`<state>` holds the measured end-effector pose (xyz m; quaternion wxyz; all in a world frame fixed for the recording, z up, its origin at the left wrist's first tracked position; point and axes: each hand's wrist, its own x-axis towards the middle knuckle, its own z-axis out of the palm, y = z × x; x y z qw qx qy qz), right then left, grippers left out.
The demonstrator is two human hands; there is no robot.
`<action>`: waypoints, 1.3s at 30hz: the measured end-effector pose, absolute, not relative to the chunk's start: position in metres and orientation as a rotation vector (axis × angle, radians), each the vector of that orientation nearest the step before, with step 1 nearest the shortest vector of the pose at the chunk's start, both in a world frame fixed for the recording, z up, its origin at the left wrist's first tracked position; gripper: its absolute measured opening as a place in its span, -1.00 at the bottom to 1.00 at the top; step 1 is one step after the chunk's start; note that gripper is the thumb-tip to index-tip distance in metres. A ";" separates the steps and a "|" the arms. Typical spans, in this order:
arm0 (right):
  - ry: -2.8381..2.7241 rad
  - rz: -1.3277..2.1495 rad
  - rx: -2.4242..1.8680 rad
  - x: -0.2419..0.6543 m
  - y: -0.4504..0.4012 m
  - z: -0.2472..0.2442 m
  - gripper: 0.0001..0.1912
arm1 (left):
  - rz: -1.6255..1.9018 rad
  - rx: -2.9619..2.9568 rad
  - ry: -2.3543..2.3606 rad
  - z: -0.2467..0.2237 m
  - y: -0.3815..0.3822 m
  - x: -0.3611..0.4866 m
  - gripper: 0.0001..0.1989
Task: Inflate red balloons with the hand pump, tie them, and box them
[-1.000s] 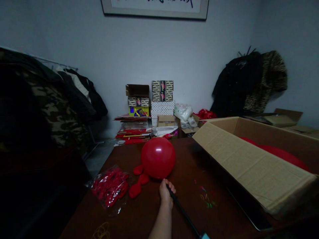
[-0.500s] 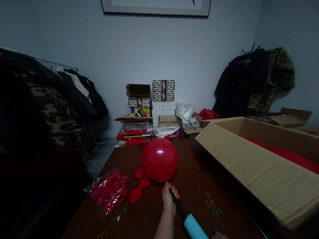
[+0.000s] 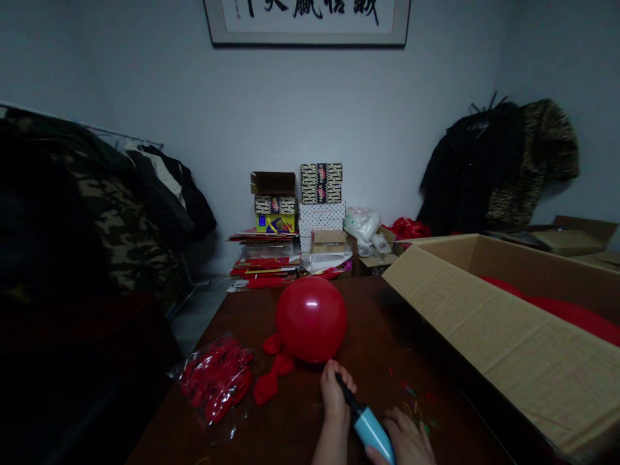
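A round, inflated red balloon [image 3: 311,320] rests on or just above the dark table. At its neck, my left hand [image 3: 335,391] is closed, pinching the neck against the black nozzle end of a hand pump. The light-blue barrel of the balloon pump [image 3: 372,431] slants down to the right, with my right hand [image 3: 407,438] wrapped about its lower part at the bottom edge of the view. Several flat red balloons [image 3: 266,387] lie to the left of the inflated one. Beside them is a clear plastic bag [image 3: 213,378] of red balloons.
On the right, a large open cardboard box [image 3: 489,329] holds something red. Small coloured bands [image 3: 414,407] are scattered on the table [image 3: 285,439]. Stacked boxes [image 3: 322,223] stand beyond its far edge. Clothes hang at left and right.
My right hand has come up into view on the pump. The blue barrel has slid closer to my left hand, leaving less black rod showing. The camera has tilted up slightly.
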<state>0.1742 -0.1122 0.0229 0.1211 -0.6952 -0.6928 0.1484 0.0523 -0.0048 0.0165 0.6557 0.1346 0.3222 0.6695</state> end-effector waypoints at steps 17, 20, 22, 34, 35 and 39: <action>-1.901 0.258 -1.548 0.115 -0.094 0.093 -0.80 | 1.768 0.564 0.713 0.108 -0.007 0.015 -0.64; -1.885 0.232 -1.595 0.125 -0.089 0.083 -0.77 | 1.807 0.651 0.813 0.122 0.003 -0.007 -0.63; -1.853 0.222 -1.651 0.133 -0.080 0.076 -0.72 | 1.772 0.765 0.932 0.130 0.006 -0.020 -0.63; -1.891 -0.002 -1.742 0.136 -0.044 0.082 -0.58 | 1.579 0.935 1.149 0.139 -0.010 -0.048 -0.59; -1.939 -0.045 -1.673 0.133 -0.045 0.095 -0.55 | 1.541 0.979 1.159 0.141 -0.010 -0.050 -0.59; -2.226 -0.266 -1.199 0.117 -0.047 0.157 -0.41 | 1.465 1.256 1.174 0.158 -0.012 -0.053 -0.60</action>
